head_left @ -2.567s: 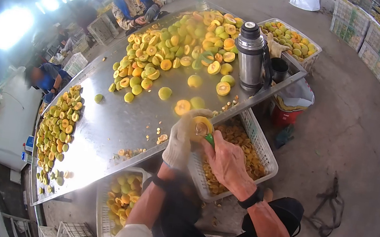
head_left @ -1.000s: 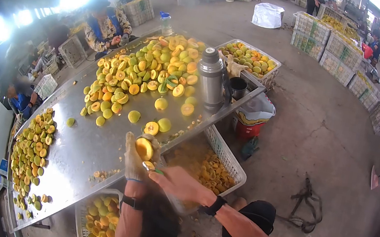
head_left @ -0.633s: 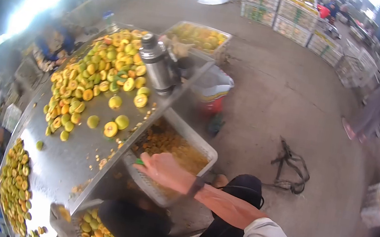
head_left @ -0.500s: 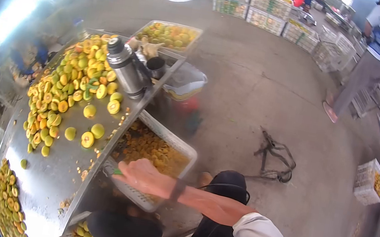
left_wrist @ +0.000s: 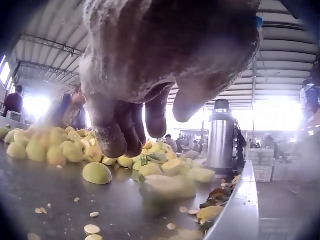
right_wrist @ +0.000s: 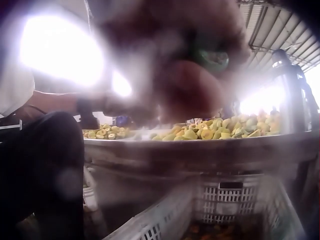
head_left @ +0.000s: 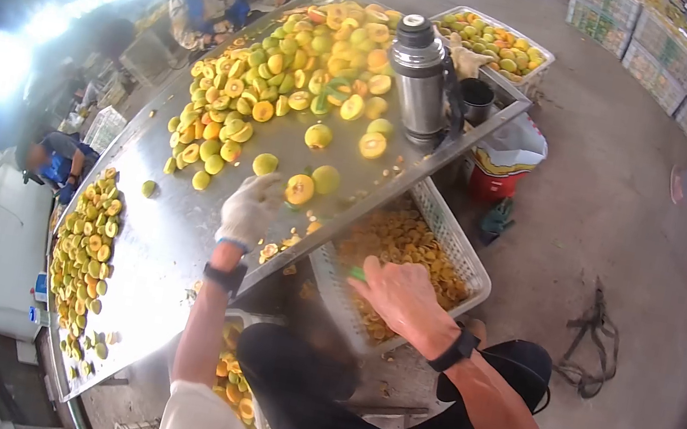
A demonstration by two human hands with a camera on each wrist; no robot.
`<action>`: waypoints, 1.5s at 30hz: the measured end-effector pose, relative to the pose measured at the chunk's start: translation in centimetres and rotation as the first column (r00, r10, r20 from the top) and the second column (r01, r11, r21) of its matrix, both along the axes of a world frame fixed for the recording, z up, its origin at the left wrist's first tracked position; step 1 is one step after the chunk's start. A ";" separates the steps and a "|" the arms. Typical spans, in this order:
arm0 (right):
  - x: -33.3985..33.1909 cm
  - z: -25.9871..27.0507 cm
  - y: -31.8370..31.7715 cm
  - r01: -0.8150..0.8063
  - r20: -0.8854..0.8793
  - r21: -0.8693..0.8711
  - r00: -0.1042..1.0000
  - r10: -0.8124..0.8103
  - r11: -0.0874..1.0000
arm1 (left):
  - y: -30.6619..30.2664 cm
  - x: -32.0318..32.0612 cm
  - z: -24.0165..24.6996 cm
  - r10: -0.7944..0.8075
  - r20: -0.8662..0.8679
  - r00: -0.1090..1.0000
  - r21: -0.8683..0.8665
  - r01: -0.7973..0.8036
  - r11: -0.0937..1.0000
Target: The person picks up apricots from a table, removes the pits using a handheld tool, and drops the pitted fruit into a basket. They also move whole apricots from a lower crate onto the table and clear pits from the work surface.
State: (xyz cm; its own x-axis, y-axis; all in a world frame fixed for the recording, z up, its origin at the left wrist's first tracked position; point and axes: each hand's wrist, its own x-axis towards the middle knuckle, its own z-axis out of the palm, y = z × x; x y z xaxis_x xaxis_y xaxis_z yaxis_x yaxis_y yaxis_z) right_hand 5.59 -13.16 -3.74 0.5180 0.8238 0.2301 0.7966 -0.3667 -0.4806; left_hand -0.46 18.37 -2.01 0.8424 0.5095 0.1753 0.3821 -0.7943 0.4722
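Observation:
My gloved left hand (head_left: 248, 212) reaches over the metal table (head_left: 178, 223), with nothing in its grasp. Its fingers point down, loosely bent, in the left wrist view. Just beyond lie a cut yellow-green fruit (head_left: 299, 190), apricot-like with its orange inside facing up, and a rounded one (head_left: 326, 180). My bare right hand (head_left: 408, 305) grips a small green-handled tool (head_left: 358, 273) above a white plastic basket (head_left: 465, 276) of yellow-brown pieces. The tool's working end is blurred. In the right wrist view the fingers hide most of it.
A big fruit heap (head_left: 273, 66) and a steel thermos (head_left: 421, 91) stand farther back on the table. A smaller heap (head_left: 86, 249) lies at left. Below the table edge is a crate of fruit (head_left: 236, 378). A dark cup (head_left: 475, 98) sits at the right corner.
Earlier my left hand held a fruit half while the right worked the tool at it. The left hand dropped low by the lower crate, then came back over the table without the fruit.

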 end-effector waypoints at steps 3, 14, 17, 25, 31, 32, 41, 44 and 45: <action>0.3 0.6 -0.1 0.013 0.004 0.009 1.000 -0.013 1.000 | 0.2 4.0 -1.2 -0.064 -0.171 0.983 0.198 0.098 0.975; -0.1 2.7 -0.3 0.114 -0.141 0.143 0.986 -0.094 0.983 | -1.6 2.6 -0.9 0.095 -0.225 0.970 -0.453 -0.190 0.871; -0.9 3.6 0.0 0.103 -0.268 0.268 0.963 -0.028 0.958 | -4.5 0.3 3.3 0.055 0.026 0.998 -0.666 -0.024 0.745; -2.4 5.8 0.4 0.145 -0.394 0.409 0.919 0.031 0.901 | -14.1 -2.2 6.5 0.077 0.409 0.909 -0.868 0.362 0.340; -1.6 4.0 0.5 0.202 -0.337 0.379 0.939 -0.069 0.903 | -17.5 0.1 4.8 0.168 0.549 0.819 -0.758 0.404 0.512; -1.4 3.6 0.7 0.207 -0.347 0.384 0.936 -0.067 0.900 | -17.8 0.5 4.6 0.186 0.553 0.812 -0.746 0.384 0.544; -1.2 3.7 1.2 0.080 -0.468 0.363 0.877 0.107 0.928 | -17.4 -0.1 2.8 0.222 0.597 0.771 -0.674 0.331 0.661; -0.6 2.5 0.9 -0.032 -0.359 0.471 0.906 0.225 0.881 | -16.8 -0.1 2.4 0.048 0.628 0.777 -0.503 0.358 0.786; -0.5 2.7 0.9 -0.075 -0.292 0.520 0.921 0.260 0.851 | -16.8 0.1 2.5 -0.021 0.639 0.769 -0.427 0.377 0.822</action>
State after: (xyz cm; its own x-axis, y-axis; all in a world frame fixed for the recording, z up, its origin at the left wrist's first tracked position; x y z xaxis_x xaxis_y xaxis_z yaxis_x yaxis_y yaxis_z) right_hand 5.07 -12.27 -1.02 0.5034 0.7299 0.4624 0.5767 0.1147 -0.8089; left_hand -0.40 1.54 0.52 0.7496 0.5005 0.4331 -0.2495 -0.3924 0.8853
